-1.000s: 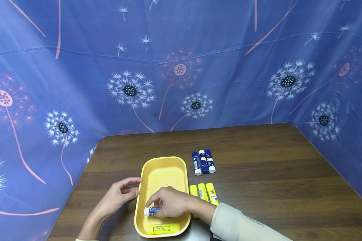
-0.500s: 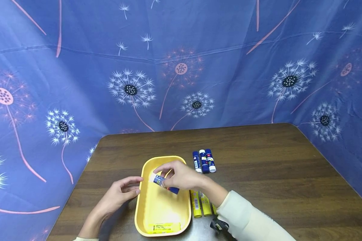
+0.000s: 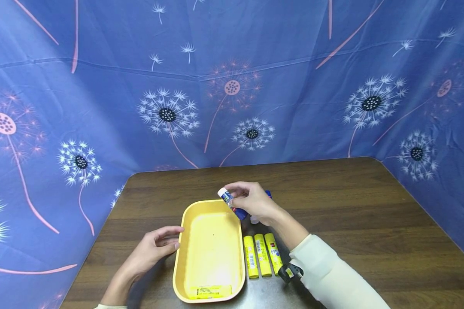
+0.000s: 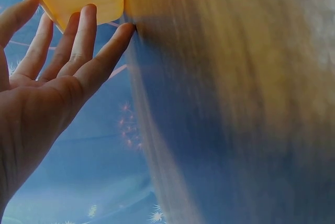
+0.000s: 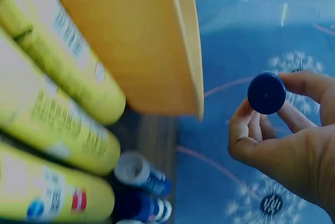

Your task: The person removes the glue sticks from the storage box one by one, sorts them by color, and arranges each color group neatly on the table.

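Note:
My right hand [image 3: 256,202] pinches a blue glue stick [image 3: 226,196] with a white end, tilted, above the far right rim of the yellow tray [image 3: 212,240]. Its round dark blue end faces the camera in the right wrist view. Fingers of my left hand [image 3: 153,249] touch the tray's left side, fairly straight in the left wrist view. Inside the tray, a yellow glue stick [image 3: 210,292] lies along the near end. Right of the tray, three yellow glue sticks [image 3: 262,255] lie in a row. Other blue glue sticks [image 5: 141,174] lie beyond them, mostly hidden by my right hand in the head view.
Everything stands on a dark wooden table [image 3: 344,206]. A blue cloth with dandelion prints [image 3: 232,86] hangs behind and around it. A small black device [image 3: 290,272] sits at my right wrist, close to the nearest yellow glue sticks.
My right hand has lifted the blue glue stick out of the tray's near part and carried it away and rightward to the far right rim. My left hand has stayed at the tray's left side.

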Action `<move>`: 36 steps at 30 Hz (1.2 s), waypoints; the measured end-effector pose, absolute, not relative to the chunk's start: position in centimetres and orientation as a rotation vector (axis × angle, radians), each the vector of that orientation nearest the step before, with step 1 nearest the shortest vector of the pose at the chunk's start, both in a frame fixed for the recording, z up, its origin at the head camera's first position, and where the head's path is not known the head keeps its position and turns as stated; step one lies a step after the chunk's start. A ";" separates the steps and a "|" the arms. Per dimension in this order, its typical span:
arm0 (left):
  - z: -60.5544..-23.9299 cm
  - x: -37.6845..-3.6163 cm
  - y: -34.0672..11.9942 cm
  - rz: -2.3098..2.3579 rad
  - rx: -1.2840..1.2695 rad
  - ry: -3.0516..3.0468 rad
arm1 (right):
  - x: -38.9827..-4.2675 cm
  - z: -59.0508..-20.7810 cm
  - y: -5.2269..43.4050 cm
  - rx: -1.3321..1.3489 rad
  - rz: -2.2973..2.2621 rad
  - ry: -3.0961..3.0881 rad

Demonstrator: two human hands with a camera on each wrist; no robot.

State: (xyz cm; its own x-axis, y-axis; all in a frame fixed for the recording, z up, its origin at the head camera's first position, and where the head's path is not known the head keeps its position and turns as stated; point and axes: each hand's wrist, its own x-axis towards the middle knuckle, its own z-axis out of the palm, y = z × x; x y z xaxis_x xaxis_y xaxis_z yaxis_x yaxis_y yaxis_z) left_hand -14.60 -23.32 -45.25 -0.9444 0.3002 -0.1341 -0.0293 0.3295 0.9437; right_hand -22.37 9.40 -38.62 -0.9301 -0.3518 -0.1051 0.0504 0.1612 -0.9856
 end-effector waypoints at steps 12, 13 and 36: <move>-45.1 -14.5 -23.2 1.644 0.230 2.314 | -24.0 -39.9 13.6 -0.089 -1.931 2.282; -45.0 -14.4 -23.2 1.640 0.236 2.315 | -24.1 -40.0 14.0 -0.071 -1.937 2.293; -44.9 -14.4 -23.4 1.626 0.255 2.335 | -25.2 -44.9 20.4 0.302 -1.843 2.443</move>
